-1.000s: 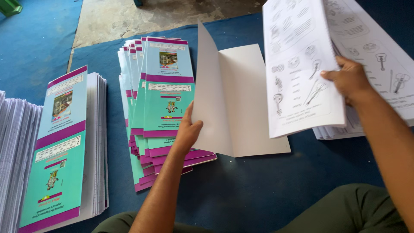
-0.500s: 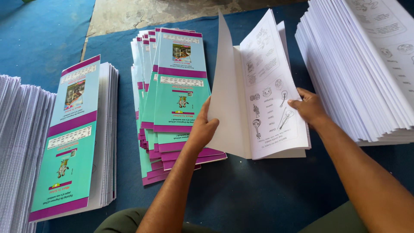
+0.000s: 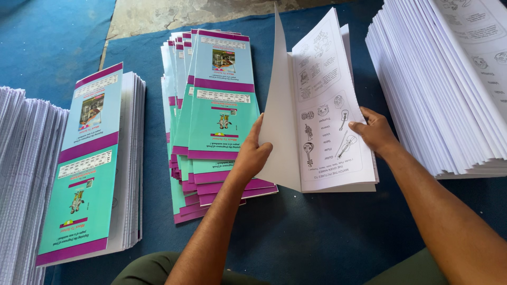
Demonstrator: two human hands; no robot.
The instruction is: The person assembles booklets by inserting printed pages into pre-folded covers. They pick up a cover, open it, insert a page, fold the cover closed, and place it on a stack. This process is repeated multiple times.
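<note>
My left hand (image 3: 252, 154) holds up the blank white cover sheet (image 3: 279, 116) of an opened booklet, tilted upright. My right hand (image 3: 374, 132) presses a bundle of printed inner pages (image 3: 327, 105) with small line drawings down inside that cover, fingers on the page's right edge. The booklet lies on a blue mat (image 3: 317, 232). Just left of it spreads a fanned pile of teal and purple booklet covers (image 3: 216, 105), which my left wrist overlaps.
A tall stack of printed white pages (image 3: 443, 84) rises at the right. A thick stack of finished teal booklets (image 3: 95, 163) lies at the left, with more white sheets (image 3: 21, 179) at the far left edge. Bare concrete floor (image 3: 174, 13) shows beyond the mat.
My right hand brought the printed pages from the right stack down into the open cover and now rests flat on them. My left hand kept the cover raised.
</note>
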